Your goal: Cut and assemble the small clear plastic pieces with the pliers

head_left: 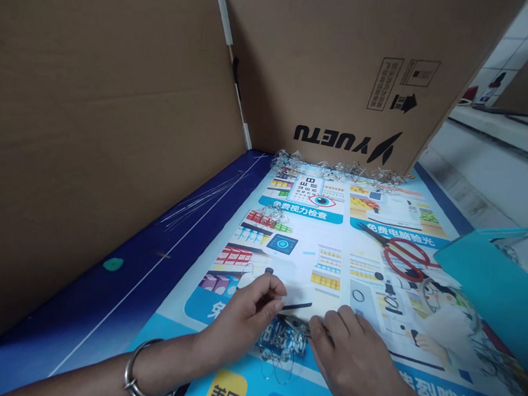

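Observation:
My left hand point(251, 309) is over the printed sheet, its thumb and fingertips drawn together in a pinch. Whatever lies in that pinch is too small to make out. Close beside it, my right hand point(353, 349) is closed around small metal pliers point(299, 326); their jaws point left toward my left fingertips, and the handles are hidden in my palm. Just below the jaws rests a cluster of thin wire pieces with clear beads point(283, 347), with wire loops hanging toward me.
Cardboard panels point(355, 59) wall off the left and back. Wire pieces point(365, 174) line the back panel's foot; a small clump point(274, 214) lies nearer. Straight wires point(204, 201) lie left. Red-handled scissors point(387, 250) and a teal container point(487, 292) are at right.

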Action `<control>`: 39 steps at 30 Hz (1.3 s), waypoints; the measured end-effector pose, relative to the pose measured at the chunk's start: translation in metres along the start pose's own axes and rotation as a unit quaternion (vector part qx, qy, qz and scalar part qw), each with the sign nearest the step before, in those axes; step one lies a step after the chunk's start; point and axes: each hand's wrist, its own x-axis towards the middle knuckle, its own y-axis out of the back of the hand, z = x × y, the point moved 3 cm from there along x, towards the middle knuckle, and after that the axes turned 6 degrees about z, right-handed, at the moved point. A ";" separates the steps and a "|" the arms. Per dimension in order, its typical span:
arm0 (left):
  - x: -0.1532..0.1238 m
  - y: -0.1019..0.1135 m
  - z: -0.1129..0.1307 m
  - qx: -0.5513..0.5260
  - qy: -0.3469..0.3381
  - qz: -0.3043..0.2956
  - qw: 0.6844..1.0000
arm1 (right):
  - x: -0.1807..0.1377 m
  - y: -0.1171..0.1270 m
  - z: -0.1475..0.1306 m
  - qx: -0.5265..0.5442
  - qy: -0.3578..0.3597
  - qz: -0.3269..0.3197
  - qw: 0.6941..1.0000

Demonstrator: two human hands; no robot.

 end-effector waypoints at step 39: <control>0.007 0.008 0.003 0.102 -0.107 -0.041 0.988 | 0.000 0.001 0.012 0.044 -0.031 -0.005 0.999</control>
